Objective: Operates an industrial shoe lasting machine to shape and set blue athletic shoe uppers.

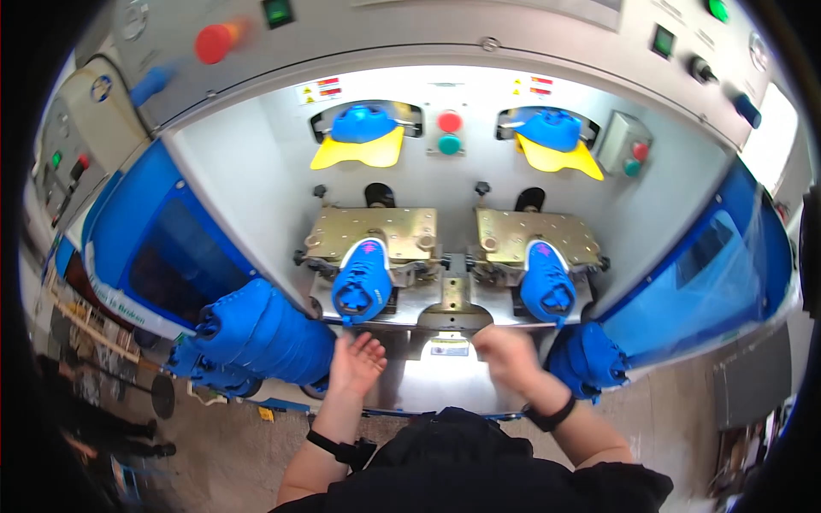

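My left hand (357, 363) is palm up with its fingers spread and nothing in it, just below the toe-away end of a blue shoe upper (361, 278). That upper rests on the left metal fixture (333, 235) of the machine. My right hand (510, 357) is smeared by motion, so its fingers do not show clearly; it is over the steel front ledge (419, 385). Beyond it, a second blue shoe upper (547, 280) sits on the right metal fixture (547, 235). Both uppers have pink marks near the far end.
Stacked blue uppers stand at the left (269, 333) and right (590, 359) of the ledge. Two blue-and-yellow pads (363, 137) are mounted on the back wall, near red and green buttons (449, 132). Blue side panels (184, 239) flank the opening. A person (103, 419) is far left.
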The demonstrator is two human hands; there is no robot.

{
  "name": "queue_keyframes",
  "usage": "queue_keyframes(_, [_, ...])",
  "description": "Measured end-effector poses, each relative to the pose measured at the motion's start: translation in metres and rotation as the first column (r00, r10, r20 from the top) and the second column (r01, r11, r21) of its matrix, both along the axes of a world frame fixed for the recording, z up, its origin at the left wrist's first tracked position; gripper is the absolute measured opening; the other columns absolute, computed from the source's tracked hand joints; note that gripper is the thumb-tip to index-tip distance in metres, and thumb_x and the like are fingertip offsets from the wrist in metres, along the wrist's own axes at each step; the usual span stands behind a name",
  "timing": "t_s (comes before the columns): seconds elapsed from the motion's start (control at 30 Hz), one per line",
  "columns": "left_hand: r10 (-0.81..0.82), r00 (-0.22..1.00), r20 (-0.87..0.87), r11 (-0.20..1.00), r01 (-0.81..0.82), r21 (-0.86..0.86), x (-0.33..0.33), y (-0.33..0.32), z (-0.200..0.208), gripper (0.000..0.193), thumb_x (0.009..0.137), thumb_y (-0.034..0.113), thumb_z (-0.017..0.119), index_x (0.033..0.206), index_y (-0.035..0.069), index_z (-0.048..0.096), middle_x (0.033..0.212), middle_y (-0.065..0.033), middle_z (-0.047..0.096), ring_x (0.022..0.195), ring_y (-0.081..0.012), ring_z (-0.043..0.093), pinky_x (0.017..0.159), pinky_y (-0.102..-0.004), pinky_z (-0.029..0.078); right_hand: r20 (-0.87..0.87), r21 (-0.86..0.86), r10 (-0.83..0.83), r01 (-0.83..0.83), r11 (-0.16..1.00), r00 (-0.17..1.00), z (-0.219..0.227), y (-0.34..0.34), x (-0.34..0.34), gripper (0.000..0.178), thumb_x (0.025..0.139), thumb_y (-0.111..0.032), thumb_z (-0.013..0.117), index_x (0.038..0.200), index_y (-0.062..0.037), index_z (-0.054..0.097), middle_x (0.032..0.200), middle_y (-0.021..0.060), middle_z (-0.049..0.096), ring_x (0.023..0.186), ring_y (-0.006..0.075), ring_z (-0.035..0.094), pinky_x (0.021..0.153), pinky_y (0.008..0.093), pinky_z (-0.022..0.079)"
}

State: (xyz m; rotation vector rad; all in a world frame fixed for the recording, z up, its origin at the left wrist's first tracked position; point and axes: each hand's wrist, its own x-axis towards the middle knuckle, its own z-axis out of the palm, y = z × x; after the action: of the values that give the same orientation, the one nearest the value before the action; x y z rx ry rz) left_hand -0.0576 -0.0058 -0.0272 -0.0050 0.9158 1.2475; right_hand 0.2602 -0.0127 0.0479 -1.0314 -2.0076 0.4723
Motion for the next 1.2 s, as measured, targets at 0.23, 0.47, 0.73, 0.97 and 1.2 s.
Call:
queue_keyframes(0.23, [0.112, 0.981, -0.161, 0.985, -0.088, 0.147, -0.006, 0.031, 0.033, 0.063, 0.089, 0.06, 0.056, 0.129, 0.013, 0.044, 0.123, -0.0118, 0.05, 0.113, -0.0281, 0.05, 0.107, -0.0531, 0.031, 0.363, -0.394, 0.246, -0.091, 0.914, 0.899, -0.121, -0.04, -0.032, 0.021, 0.085, -0.011, 0.057, 0.106, -0.0102, 0.061, 0.115, 0.0094, 0.06, 0.105, 0.0293, 0.06, 0.084, 0.0416, 0.052])
queue_keyframes(0.47, [0.035, 0.974, -0.225, 0.98, 0.011, 0.199, -0.01, 0.043, 0.024, 0.049, 0.09, 0.053, 0.059, 0.12, 0.017, 0.049, 0.111, -0.0063, 0.056, 0.101, -0.0219, 0.055, 0.086, -0.0432, 0.047, 0.575, -0.175, 0.079, 0.027, 0.984, 0.814, -0.166, -0.055, -0.015, 0.055, 0.092, -0.032, 0.056, 0.142, -0.0159, 0.042, 0.153, 0.0106, 0.034, 0.141, 0.0285, 0.033, 0.109, 0.0531, 0.032])
queue_keyframes(0.73, [0.0, 0.972, -0.235, 0.983, 0.043, 0.178, -0.008, 0.042, 0.013, 0.038, 0.09, 0.049, 0.054, 0.109, 0.017, 0.057, 0.102, -0.0053, 0.062, 0.091, -0.0227, 0.061, 0.077, -0.0434, 0.052, 0.584, -0.124, 0.021, 0.063, 0.99, 0.812, -0.189, -0.065, -0.008, 0.046, 0.094, -0.033, 0.052, 0.137, -0.0169, 0.048, 0.146, 0.0088, 0.042, 0.138, 0.0263, 0.038, 0.108, 0.05, 0.034])
queue_keyframes(0.97, [0.026, 0.979, -0.202, 0.987, 0.007, 0.159, -0.004, 0.039, 0.019, 0.038, 0.09, 0.049, 0.056, 0.111, 0.017, 0.056, 0.099, -0.0048, 0.063, 0.093, -0.0221, 0.06, 0.08, -0.0439, 0.049, 0.574, -0.108, 0.012, 0.061, 0.992, 0.819, -0.194, -0.061, -0.007, 0.045, 0.095, -0.032, 0.051, 0.137, -0.0171, 0.048, 0.148, 0.0082, 0.041, 0.138, 0.0256, 0.037, 0.108, 0.0502, 0.034])
queue_keyframes(1.2, [0.042, 0.976, -0.216, 0.992, -0.014, 0.127, -0.006, 0.048, 0.015, 0.037, 0.085, 0.05, 0.058, 0.102, 0.017, 0.059, 0.097, -0.005, 0.062, 0.092, -0.023, 0.06, 0.081, -0.0443, 0.047, 0.587, -0.089, 0.008, 0.055, 0.994, 0.81, -0.205, -0.057, -0.005, 0.049, 0.096, -0.033, 0.05, 0.142, -0.0189, 0.043, 0.151, 0.0069, 0.038, 0.14, 0.0243, 0.035, 0.111, 0.0492, 0.031])
